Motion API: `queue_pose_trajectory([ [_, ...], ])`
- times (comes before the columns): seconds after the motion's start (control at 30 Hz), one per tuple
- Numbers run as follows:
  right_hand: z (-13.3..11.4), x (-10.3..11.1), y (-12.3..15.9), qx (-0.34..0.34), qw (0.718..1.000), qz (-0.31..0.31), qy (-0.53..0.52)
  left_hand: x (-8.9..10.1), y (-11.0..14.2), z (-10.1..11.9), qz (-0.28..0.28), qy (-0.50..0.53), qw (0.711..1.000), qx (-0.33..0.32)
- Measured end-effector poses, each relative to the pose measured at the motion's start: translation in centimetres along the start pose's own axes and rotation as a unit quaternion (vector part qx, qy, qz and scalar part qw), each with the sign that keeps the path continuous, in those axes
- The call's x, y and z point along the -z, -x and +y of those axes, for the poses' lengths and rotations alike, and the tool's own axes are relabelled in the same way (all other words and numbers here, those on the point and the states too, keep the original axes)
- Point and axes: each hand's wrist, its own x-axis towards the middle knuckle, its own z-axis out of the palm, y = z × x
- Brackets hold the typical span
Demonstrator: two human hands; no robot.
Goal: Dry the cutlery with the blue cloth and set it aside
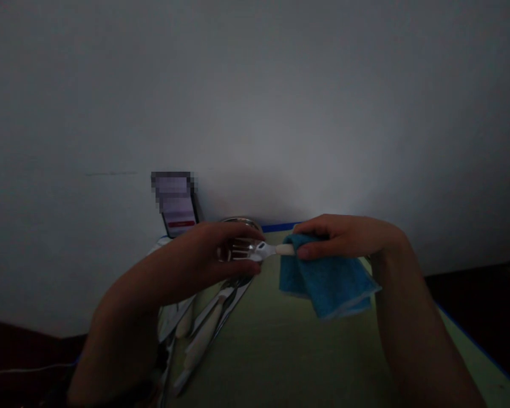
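Fork [259,249] with pale handle — held level between two hands, above the worktop [280,340].
Head view: left hand [232,249] curved around the tines, thumb and fingers parted, contact unclear; right hand [331,238] closed on the handle through blue cloth [331,283], which hangs down; below the left hand, assorted cutlery [208,328]; behind, phone [178,209] leaning at the wall [255,102].

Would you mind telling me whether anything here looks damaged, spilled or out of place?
A thin dark line, perhaps a scratch or crack, marks the otherwise plain wall left of the phone. The fork and blue cloth show no obvious damage, and I see no spill.
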Motion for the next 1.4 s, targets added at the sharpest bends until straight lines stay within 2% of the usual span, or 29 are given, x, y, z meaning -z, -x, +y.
queue_pose_trajectory([
  [0.07,0.0,0.1,0.2,-0.007,1.0,0.007,0.001,0.1,0.0,-0.1,0.002,0.005,1.0,-0.001],
  [0.27,-0.3,-0.2,-0.8,0.033,0.995,0.013,0.097,0.2,-0.3,0.3,0.004,0.005,1.0,0.024],
  [0.43,-0.4,-0.3,-1.3,0.031,0.996,-0.013,0.087,0.3,-0.5,0.3,0.014,-0.01,0.999,0.049],
  [0.53,-0.4,-0.3,-1.2,0.023,0.997,-0.005,0.078,0.3,-0.5,0.2,0.029,-0.01,0.998,0.053],
  [0.67,-0.6,-0.4,-1.1,0.039,0.996,0.001,0.084,0.1,-0.4,0.5,0.051,0.007,0.998,0.034],
  [0.8,-1.1,-0.7,-1.4,0.058,0.994,0.002,0.095,-0.3,-0.7,1.2,0.046,0.013,0.999,0.007],
  [1.0,-1.5,-0.9,-1.3,0.068,0.995,0.004,0.074,-0.3,-0.7,1.3,0.078,-0.024,0.997,-0.016],
  [1.23,-0.9,-0.2,-0.4,0.023,0.997,0.026,0.064,0.3,0.2,0.3,0.085,-0.023,0.996,-0.006],
  [1.4,-0.2,0.0,-0.3,-0.004,0.997,0.034,0.064,-0.1,-0.1,0.3,0.068,-0.037,0.997,0.003],
])
